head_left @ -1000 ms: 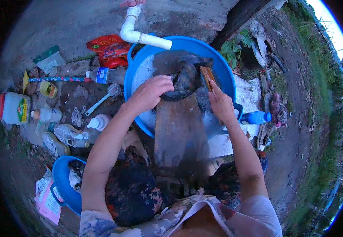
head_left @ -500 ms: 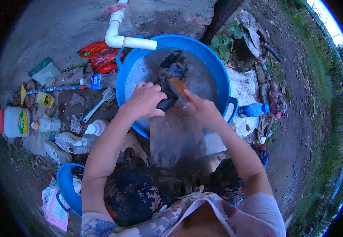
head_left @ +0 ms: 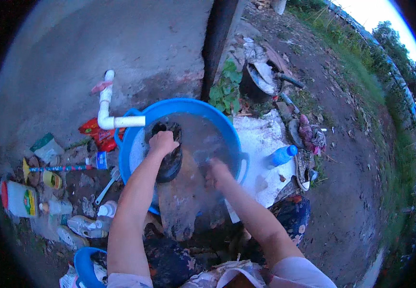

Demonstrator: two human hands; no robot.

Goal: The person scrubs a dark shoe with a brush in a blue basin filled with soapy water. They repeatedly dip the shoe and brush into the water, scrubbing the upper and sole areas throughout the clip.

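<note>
A large blue basin (head_left: 231,139) holds murky water with pale suds along its left side. My left hand (head_left: 164,143) is closed on a dark shoe (head_left: 170,168), which stands toe-down against a worn board (head_left: 176,204). That board slopes from the basin's near rim into the water. My right hand (head_left: 219,174) is over the basin's right part, right of the shoe and apart from it. Motion smears its fingers, so I cannot make out their pose or anything in them. No brush can be made out now.
A white pipe (head_left: 121,122) reaches over the basin's left rim. Bottles, light sneakers (head_left: 85,225) and a long-handled brush (head_left: 107,186) lie at the left. A blue bottle (head_left: 282,156) sits on a white sheet (head_left: 260,134) at the right. A smaller blue tub (head_left: 87,261) stands near left.
The view has tilted up and right. My right hand has come away from the shoe, and the wooden-handled brush it held no longer shows. My left hand still grips the shoe, now more upright.
</note>
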